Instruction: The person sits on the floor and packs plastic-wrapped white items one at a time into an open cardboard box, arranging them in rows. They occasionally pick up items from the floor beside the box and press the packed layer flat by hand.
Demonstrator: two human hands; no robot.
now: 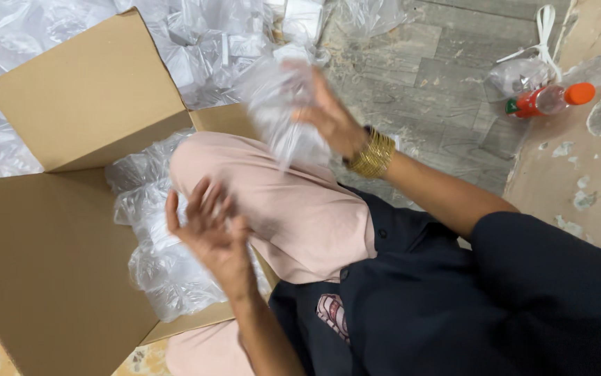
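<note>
above the knee, right hand (328,118) grips clear bag (279,111); left hand (210,230) open.

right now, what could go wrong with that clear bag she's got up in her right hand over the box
The right hand grips the clear plastic bag loosely and it is motion-blurred; it might slip short of the cardboard box. The left hand is open and holds nothing, so it gives no support. The bottle nearby could be knocked over.

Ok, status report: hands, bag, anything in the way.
Right hand gripping clear plastic bag, raised above knee. Left hand open, empty, over bags in cardboard box. Pink-clad knee between them.
</note>
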